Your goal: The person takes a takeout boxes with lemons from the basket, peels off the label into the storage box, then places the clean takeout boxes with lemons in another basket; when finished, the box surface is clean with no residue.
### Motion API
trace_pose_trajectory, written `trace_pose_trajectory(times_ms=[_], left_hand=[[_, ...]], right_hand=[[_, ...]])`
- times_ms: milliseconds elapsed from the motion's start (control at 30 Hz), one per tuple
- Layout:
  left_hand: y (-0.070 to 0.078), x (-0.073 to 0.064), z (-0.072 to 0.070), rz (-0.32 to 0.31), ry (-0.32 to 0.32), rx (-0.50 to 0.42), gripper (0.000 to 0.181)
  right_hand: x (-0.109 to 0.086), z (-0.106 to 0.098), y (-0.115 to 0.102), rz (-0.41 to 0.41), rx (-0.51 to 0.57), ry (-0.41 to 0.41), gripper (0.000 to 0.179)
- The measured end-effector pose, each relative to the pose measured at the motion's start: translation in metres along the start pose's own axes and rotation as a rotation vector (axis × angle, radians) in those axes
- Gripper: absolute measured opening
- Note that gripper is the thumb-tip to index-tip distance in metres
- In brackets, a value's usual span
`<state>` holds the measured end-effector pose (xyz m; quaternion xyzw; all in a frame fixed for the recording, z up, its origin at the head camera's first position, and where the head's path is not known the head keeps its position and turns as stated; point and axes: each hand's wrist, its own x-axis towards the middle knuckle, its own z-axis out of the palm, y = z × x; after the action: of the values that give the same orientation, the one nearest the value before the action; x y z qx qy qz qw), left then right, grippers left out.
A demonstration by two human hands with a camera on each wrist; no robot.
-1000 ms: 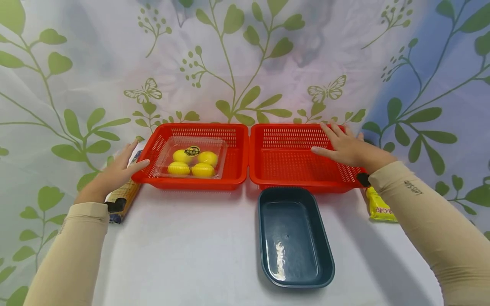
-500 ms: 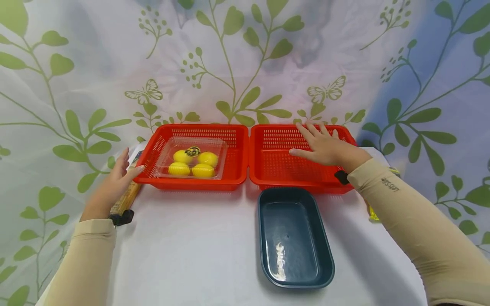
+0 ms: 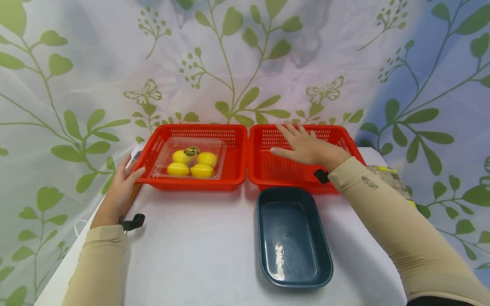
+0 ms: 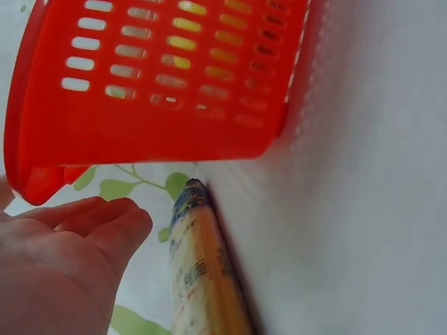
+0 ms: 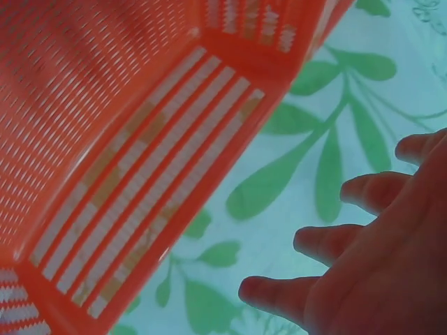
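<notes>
My left hand (image 3: 118, 190) is at the left end of a red plastic basket (image 3: 239, 170), fingers loosely extended and thumb close to the rim. In the left wrist view the fingers lie just below the rim (image 4: 24, 188). Inside this basket sits a clear lidded plastic box (image 3: 220, 148) with several yellow lemon-like fruits (image 3: 202, 170) and a dark label on its lid. My right hand (image 3: 306, 146) hovers with fingers spread over a second red basket (image 3: 264, 170), which has nothing visible inside. In the right wrist view its fingers stand apart from the basket rim (image 5: 258, 132).
A dark blue oblong dish (image 3: 294, 238) stands in front of the right basket. A long printed packet (image 4: 202, 272) lies beside the left basket, partly behind the left hand. Another package (image 3: 390, 180) shows beyond the right forearm. A leaf-patterned cloth (image 3: 245, 59) hangs behind.
My right hand has moved left across the right basket, uncovering more of the package at the right. My left hand has shifted slightly right and down, closer to the left basket's rim. Baskets and dish stay put.
</notes>
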<state>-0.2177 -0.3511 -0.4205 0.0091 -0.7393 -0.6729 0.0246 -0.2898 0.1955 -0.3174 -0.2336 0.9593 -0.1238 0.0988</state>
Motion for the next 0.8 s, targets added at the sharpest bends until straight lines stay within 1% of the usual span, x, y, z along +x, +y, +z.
trace_pose_trajectory(times_ms=[33, 67, 133, 267, 333, 367, 467, 567, 700, 800], left_hand=[[0.000, -0.001, 0.001, -0.002, 0.002, -0.040, 0.088], [0.000, -0.001, 0.003, -0.006, 0.008, -0.055, 0.088], [0.000, -0.003, 0.004, -0.014, 0.029, -0.036, 0.086], [-0.002, -0.005, 0.006, -0.033, 0.085, -0.065, 0.086], [-0.003, -0.004, 0.008, -0.035, 0.108, -0.122, 0.086], [-0.004, -0.004, 0.009, -0.037, 0.117, -0.134, 0.086], [-0.007, -0.003, 0.014, -0.037, 0.124, -0.134, 0.085], [-0.010, -0.003, 0.016, -0.047, 0.133, -0.092, 0.087], [-0.012, -0.006, 0.019, -0.062, 0.156, -0.055, 0.089], [-0.013, -0.006, 0.022, -0.064, 0.164, -0.065, 0.091]], right_hand=[[0.003, 0.001, -0.004, -0.009, 0.006, 0.002, 0.105], [0.006, 0.002, -0.008, -0.014, 0.009, 0.000, 0.105], [0.011, 0.005, -0.016, -0.034, 0.017, -0.002, 0.106], [0.020, 0.007, -0.034, -0.072, 0.007, -0.011, 0.105], [0.024, 0.007, -0.042, -0.090, 0.003, -0.009, 0.105], [0.026, 0.008, -0.045, -0.098, 0.003, -0.008, 0.105], [0.033, 0.009, -0.056, -0.117, 0.015, -0.007, 0.105], [0.041, 0.014, -0.066, -0.136, 0.050, -0.014, 0.105], [0.051, 0.018, -0.083, -0.164, 0.160, 0.001, 0.104], [0.057, 0.020, -0.095, -0.188, 0.227, 0.020, 0.104]])
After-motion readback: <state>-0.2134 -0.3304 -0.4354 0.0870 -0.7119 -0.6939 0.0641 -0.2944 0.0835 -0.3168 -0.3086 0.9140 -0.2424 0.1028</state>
